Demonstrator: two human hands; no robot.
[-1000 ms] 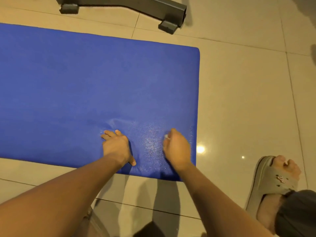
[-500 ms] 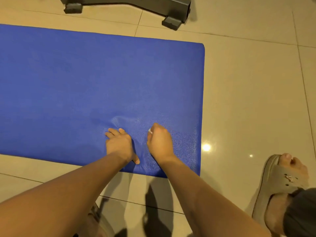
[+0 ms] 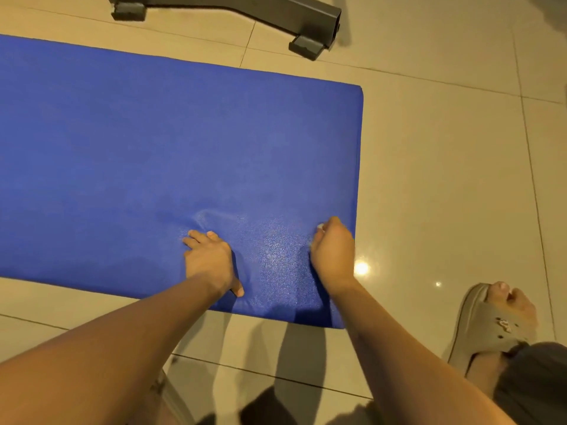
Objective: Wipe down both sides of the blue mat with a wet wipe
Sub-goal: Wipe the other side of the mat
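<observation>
The blue mat (image 3: 171, 154) lies flat on the tiled floor, its right end in view and its left end cut off by the frame. My left hand (image 3: 209, 259) presses flat on the mat near its front edge, and the mat wrinkles just beyond the fingertips. My right hand (image 3: 333, 250) is curled round a wet wipe (image 3: 320, 227) near the mat's right edge. Only a small white bit of the wipe shows at the fingers. A damp sheen covers the mat between my hands.
A dark grey metal frame foot (image 3: 306, 16) stands on the floor beyond the mat's far edge. My right foot in a grey sandal (image 3: 491, 326) rests on the tiles at the lower right. Beige glossy tiles (image 3: 445, 179) lie right of the mat.
My right hand with the wipe slid left towards my left hand, then back right to the mat's right edge. My left hand stayed pressed in place.
</observation>
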